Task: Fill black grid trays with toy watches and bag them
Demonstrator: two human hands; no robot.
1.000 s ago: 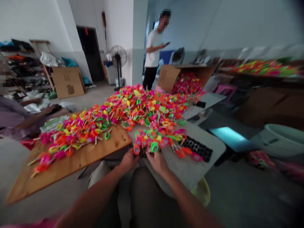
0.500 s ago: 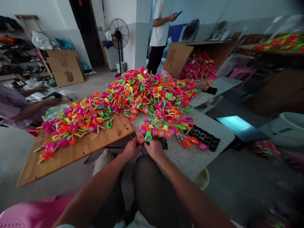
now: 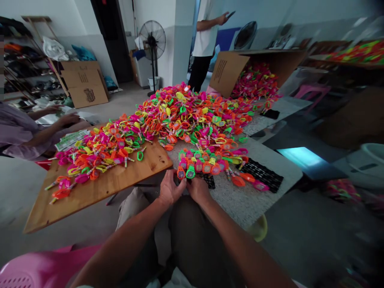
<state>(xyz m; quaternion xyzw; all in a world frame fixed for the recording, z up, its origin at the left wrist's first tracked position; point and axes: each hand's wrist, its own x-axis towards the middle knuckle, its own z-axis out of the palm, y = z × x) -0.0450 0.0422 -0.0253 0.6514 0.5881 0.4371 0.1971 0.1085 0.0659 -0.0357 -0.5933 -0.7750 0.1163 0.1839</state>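
Observation:
Neat rows of toy watches (image 3: 207,167) in orange, green, pink and yellow lie on a black grid tray (image 3: 210,181) at the near edge of the grey table. The left front corner of the rows is between my hands. My left hand (image 3: 170,188) is curled round the near side of an orange toy watch (image 3: 181,173), thumb below it. Close beside it, my right hand (image 3: 198,189) has its fingers bent under a green toy watch (image 3: 190,172). Its fingertips are mostly hidden. Behind the rows rises a big loose heap of toy watches (image 3: 180,108).
A wooden board (image 3: 99,188) bears more loose watches on the left. Another black grid tray (image 3: 264,174) lies right. A cardboard box (image 3: 226,74) of watches stands behind. One person (image 3: 207,40) stands holding a phone; another person (image 3: 21,128) sits left. A pink stool (image 3: 27,268) is near.
My left hand has shifted up against the orange watch, its thumb and back now showing more. My right hand stays by the green watch. The view has swung slightly left.

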